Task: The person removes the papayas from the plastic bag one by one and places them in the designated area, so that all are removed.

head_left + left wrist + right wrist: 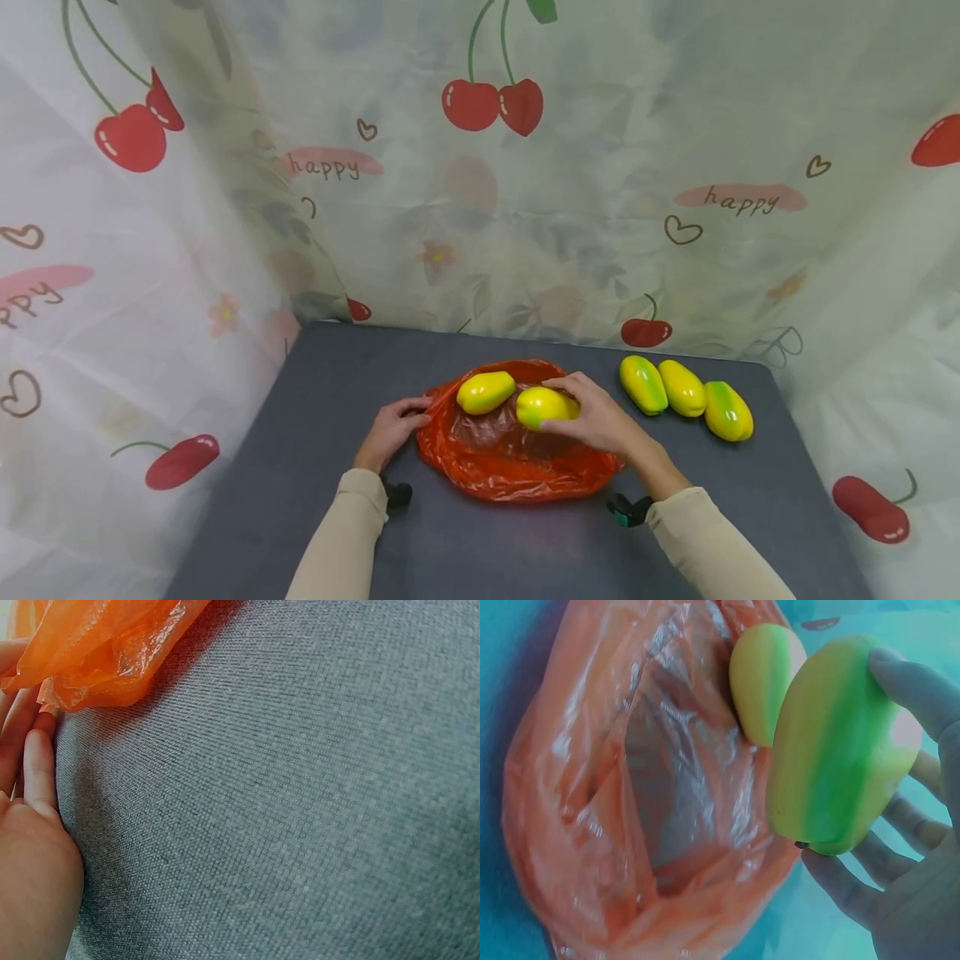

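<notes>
In the lower centre of the frame, the right hand [602,419] is clamping thumb and fingers round a yellow-green papaya-like fruit [542,408] over a red plastic bag [517,483], the left hand [390,430] is pinching the bag's left rim, and "happy" is repeating across the cherry-print curtain [570,192] behind.

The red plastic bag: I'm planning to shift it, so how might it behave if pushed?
The red bag would probably fold rather than stay stiff, its thin film being visibly wrinkled. The rounded yellow fruit resting on it may roll as the film shifts.
</notes>
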A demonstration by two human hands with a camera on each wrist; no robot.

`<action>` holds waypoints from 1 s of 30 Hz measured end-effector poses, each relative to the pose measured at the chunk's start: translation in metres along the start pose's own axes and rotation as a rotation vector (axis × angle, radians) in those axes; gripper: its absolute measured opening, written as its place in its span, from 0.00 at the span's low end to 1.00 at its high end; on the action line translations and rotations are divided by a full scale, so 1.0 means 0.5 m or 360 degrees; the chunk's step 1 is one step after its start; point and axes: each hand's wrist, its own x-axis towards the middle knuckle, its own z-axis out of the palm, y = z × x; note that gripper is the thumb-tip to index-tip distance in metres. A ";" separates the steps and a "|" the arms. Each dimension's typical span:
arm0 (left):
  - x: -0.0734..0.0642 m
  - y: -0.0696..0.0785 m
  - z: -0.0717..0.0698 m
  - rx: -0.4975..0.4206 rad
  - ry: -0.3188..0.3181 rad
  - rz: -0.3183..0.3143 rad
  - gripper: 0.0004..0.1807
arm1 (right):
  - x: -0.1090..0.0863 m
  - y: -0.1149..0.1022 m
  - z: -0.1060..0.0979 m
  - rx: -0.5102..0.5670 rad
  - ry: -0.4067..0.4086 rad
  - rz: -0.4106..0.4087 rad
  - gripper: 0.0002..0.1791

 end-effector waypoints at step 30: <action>0.003 -0.003 0.004 0.0007 0.0021 0.0006 0.18 | -0.135 0.143 -0.095 -0.0037 0.0310 0.0349 0.44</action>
